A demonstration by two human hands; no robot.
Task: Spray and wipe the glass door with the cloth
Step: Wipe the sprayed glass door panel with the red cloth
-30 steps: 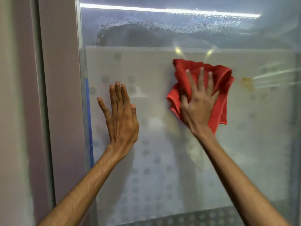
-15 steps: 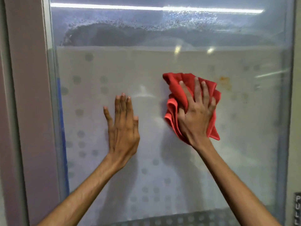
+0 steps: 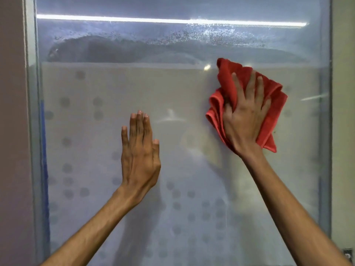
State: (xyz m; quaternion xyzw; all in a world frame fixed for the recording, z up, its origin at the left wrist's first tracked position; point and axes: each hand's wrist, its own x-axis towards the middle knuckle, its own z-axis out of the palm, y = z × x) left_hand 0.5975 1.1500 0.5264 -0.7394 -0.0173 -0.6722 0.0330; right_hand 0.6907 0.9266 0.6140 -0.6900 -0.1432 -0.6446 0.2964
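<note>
The glass door (image 3: 115,89) fills the view, frosted with grey dots below and clear above. A band of spray droplets (image 3: 201,35) clings to the clear upper part. My right hand (image 3: 244,120) presses a crumpled red cloth (image 3: 272,116) flat against the glass at the upper right, fingers spread and straight. My left hand (image 3: 140,150) rests flat on the frosted glass near the middle, fingers together and pointing up, holding nothing. No spray bottle is in view.
The door's left frame (image 3: 30,131) meets a pale wall (image 3: 11,131). A cream wall (image 3: 343,112) borders the glass on the right, with a small label (image 3: 348,255) low down. A bright light strip (image 3: 153,20) reflects across the top.
My right hand has slid the red cloth to the right and upward, over the yellowish stain that showed beside it. My left hand has stayed flat on the glass.
</note>
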